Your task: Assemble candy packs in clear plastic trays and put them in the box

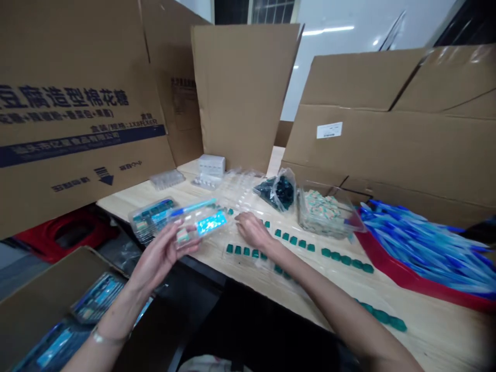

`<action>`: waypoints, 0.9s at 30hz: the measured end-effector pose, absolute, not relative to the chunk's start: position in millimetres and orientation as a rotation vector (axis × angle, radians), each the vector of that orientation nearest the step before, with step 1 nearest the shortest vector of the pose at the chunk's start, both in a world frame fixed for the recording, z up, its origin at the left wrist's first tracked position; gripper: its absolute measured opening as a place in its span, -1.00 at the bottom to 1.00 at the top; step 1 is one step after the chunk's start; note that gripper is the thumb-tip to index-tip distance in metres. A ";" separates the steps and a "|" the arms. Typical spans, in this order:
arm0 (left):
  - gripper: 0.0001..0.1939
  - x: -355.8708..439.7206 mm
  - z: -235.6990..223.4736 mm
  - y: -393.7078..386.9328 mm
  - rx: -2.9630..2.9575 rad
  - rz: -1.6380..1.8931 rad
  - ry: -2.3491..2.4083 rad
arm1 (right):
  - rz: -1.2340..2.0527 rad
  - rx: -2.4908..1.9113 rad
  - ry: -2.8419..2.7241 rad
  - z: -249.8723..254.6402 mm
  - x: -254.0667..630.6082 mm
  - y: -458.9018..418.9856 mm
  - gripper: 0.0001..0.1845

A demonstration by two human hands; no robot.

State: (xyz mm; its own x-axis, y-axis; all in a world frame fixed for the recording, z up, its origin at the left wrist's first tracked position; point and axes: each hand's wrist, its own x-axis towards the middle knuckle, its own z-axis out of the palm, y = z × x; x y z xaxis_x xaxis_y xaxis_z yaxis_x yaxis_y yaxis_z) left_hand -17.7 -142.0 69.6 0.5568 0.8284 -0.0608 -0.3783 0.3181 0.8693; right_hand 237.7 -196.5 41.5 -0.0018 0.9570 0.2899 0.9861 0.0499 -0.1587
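Note:
My left hand (166, 248) is closed on the edge of a clear plastic tray (189, 216), tilted above the table's front edge. In that tray lie a blue pen (194, 206), a shiny blue rectangle (211, 223) and a small pale piece (182, 236). My right hand (253, 230) is just right of the tray, low over the table, its fingers bent together; whatever they hold is hidden. Rows of small dark-green blocks (293, 240) in clear strips run beside and beneath my right forearm.
Filled trays (153, 217) are stacked at the left table edge. Behind stand a bag of dark pieces (284, 191) and a clear tub of pale pieces (323, 206). A red bin (406, 276) of blue pens is at right. Cardboard boxes (244, 88) wall the back; an open carton (46, 279) sits lower left.

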 end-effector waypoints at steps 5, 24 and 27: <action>-0.68 -71.3 9.3 -157.6 0.786 0.928 0.753 | -0.288 -2.234 -2.207 21.7 193.5 -126.4 -0.70; -0.70 -49.1 -25.2 -163.8 0.527 0.856 0.646 | 0.790 -1.383 -1.112 76.5 194.4 -171.4 -0.88; -0.73 -46.6 -27.4 -166.7 0.498 0.882 0.593 | 1.111 -1.171 -0.771 61.4 162.0 -198.3 -0.82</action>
State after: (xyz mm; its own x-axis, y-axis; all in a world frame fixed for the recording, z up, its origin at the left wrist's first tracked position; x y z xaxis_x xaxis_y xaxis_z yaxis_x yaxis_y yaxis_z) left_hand -46.6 -166.7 -27.4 0.4969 0.8245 -0.2706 -0.5616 0.5433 0.6241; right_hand 162.0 -198.3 61.4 0.3049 0.9495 -0.0737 -0.2633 0.0097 -0.9647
